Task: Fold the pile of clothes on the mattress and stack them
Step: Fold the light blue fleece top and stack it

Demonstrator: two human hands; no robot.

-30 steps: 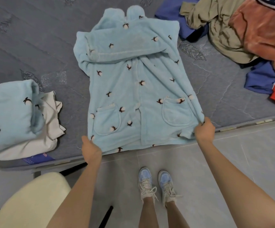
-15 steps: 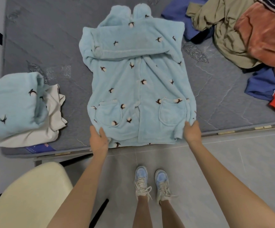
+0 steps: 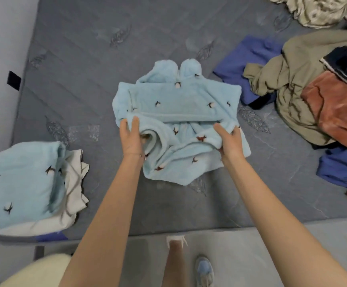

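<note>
Robe of pale blue fleece lies half folded in the middle of the mattress, and it seems soft, thick and light, so the left hand and the right hand grip its hem corners, a sensible hold.

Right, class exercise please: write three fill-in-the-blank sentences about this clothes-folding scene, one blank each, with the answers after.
1. The left hand and right hand both grip the light ____ fleece robe.
2. The folded stack lies on the mattress to the person's ____.
3. The unfolded pile lies to the person's ____.

Missing words: blue; left; right.
</note>
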